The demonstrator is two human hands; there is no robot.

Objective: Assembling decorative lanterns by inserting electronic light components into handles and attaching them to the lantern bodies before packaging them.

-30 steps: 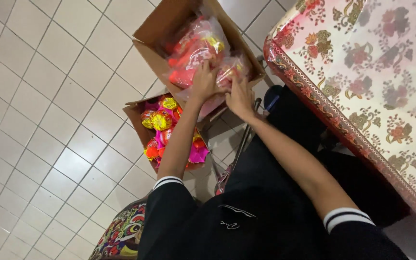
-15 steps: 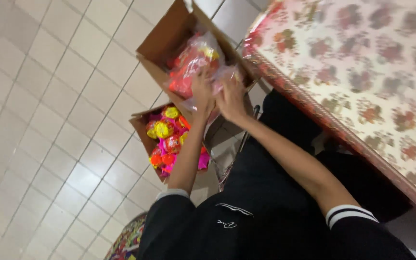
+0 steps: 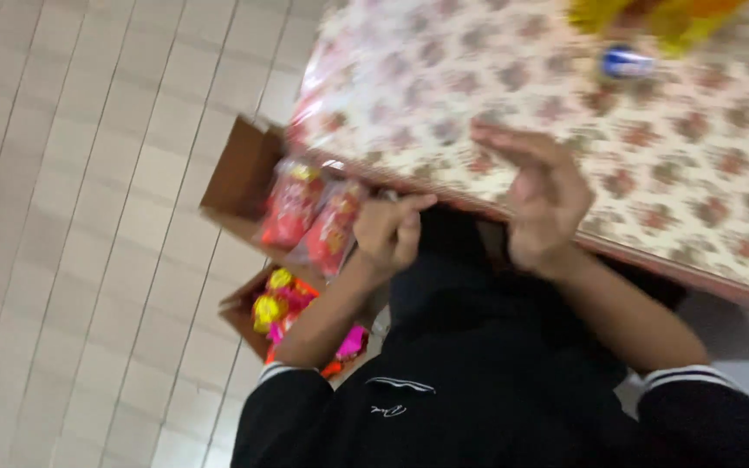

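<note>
- While both hands were down at the upper box a moment ago, only my left hand (image 3: 389, 232) is there now, and the view has swung up to the counter (image 3: 704, 199).
- My left hand is curled shut on the clear bag of red packets (image 3: 314, 217), pinching its edge just over the open brown box (image 3: 240, 173).
- My right hand (image 3: 541, 204) has let go; it is spread open, holding nothing, at the edge of the flowered counter.
- A second box of bright sweets (image 3: 283, 308) sits on the tiled floor (image 3: 88, 217), under my left arm.
- So I think the bag now hangs from one hand only.
</note>
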